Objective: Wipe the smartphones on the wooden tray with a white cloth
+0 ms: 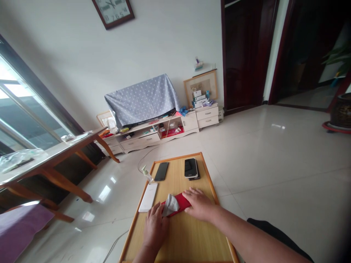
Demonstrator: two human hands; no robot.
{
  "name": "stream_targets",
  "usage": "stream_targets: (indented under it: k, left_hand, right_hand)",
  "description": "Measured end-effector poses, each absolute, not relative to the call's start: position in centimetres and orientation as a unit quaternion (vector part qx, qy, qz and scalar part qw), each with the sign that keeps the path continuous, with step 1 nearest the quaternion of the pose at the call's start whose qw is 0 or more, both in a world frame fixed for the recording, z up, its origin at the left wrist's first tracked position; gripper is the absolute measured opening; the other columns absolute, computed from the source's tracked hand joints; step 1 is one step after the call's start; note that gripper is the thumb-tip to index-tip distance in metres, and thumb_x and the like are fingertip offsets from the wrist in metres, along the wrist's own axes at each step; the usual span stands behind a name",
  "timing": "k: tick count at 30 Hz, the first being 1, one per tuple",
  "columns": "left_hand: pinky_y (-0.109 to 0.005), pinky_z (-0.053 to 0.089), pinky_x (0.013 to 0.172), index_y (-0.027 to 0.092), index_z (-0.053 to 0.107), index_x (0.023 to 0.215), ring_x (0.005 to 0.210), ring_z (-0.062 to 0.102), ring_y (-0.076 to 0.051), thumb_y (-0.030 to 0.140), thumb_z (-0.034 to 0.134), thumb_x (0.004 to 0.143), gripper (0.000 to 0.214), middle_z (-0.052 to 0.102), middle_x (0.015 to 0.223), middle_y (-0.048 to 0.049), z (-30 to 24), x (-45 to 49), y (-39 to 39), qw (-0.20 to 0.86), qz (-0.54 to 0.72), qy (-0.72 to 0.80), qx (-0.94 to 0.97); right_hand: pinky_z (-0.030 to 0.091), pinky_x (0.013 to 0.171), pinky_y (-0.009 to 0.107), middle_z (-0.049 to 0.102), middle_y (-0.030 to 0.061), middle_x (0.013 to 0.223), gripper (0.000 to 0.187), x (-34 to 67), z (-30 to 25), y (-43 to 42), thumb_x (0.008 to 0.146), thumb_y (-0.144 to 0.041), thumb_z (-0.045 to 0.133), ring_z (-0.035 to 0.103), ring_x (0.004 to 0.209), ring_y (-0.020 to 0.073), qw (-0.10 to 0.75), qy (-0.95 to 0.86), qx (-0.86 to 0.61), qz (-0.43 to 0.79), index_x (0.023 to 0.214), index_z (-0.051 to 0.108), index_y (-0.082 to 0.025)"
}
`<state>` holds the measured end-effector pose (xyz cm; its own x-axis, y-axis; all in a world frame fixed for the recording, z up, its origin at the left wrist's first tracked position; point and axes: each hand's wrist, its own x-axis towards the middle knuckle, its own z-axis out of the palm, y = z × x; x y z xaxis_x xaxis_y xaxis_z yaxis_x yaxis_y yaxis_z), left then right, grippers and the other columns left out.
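A flat red object (183, 202), about the size of the phones nearby, lies on the small wooden table; its exact kind is partly hidden. On its left part rests a crumpled grey cloth (171, 205). My right hand (199, 204) grips the red object's right end, thumb on the near side and fingers over the far side. At the left end, my left hand (157, 223) has its fingers closed against the edge of the red object, touching the cloth. Just beyond my left hand lies a white phone (148, 197), face down.
A dark phone (161, 171) and a stack of phones (191, 168) lie at the table's (189, 241) far end. A pump bottle (147, 173) stands by the left rim. Beyond are a low white cabinet (148, 140), a wooden bench (55, 157) and a potted plant (340, 109).
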<state>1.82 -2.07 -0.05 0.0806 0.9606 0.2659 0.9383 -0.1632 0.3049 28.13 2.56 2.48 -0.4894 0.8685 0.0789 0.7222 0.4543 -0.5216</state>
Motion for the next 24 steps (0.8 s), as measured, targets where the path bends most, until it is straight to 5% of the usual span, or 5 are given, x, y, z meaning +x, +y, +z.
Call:
stream_targets:
  k: [7, 12, 17, 24]
  left_hand:
    - [-0.050, 0.046, 0.112, 0.022, 0.052, 0.143, 0.137, 0.049, -0.027, 0.024, 0.042, 0.095, 0.049, 0.052, 0.149, -0.0109, -2.0, 4.6, -2.6, 0.009, 0.233, 0.588, 0.774]
    - [-0.050, 0.044, 0.115, 0.023, 0.052, 0.144, 0.143, 0.044, -0.028, 0.026, 0.042, 0.097, 0.048, 0.051, 0.151, -0.0107, -2.4, 6.2, -2.9, 0.002, 0.185, 0.563, 0.806]
    - [-0.047, 0.042, 0.117, 0.019, 0.044, 0.150, 0.146, 0.039, -0.026, 0.027, 0.035, 0.100, 0.051, 0.042, 0.157, -0.0114, -1.5, 6.6, -2.6, -0.021, 0.144, 0.581, 0.801]
    - [-0.049, 0.044, 0.115, 0.022, 0.039, 0.152, 0.144, 0.040, -0.030, 0.056, 0.041, 0.099, 0.063, 0.040, 0.156, -0.0105, -3.1, 8.2, -2.7, -0.025, 0.101, 0.564, 0.819]
  right_hand:
    - [0.035, 0.110, 0.042, 0.067, 0.0103, 0.131, 0.044, 27.9, 2.3, 1.7, 0.083, -0.029, 0.057, 0.060, 0.121, 0.0269, 0.194, -0.830, -0.480, 0.206, 0.125, 0.064, -0.021]
    - [0.026, 0.117, 0.045, 0.055, 0.0125, 0.147, 0.062, 27.9, 2.2, 1.8, 0.080, -0.036, 0.064, 0.045, 0.139, 0.0303, 0.198, -0.830, -0.481, 0.201, 0.139, 0.055, -0.019]
    - [0.029, 0.115, 0.041, 0.061, 0.0096, 0.141, 0.052, 27.9, 2.2, 1.5, 0.082, -0.036, 0.062, 0.053, 0.131, 0.0263, 0.203, -0.831, -0.478, 0.197, 0.132, 0.061, -0.022]
    - [0.027, 0.115, 0.047, 0.048, 0.0123, 0.152, 0.061, 27.4, 1.0, 1.7, 0.083, -0.033, 0.058, 0.039, 0.143, 0.0295, 0.181, -0.821, -0.503, 0.201, 0.142, 0.055, -0.019]
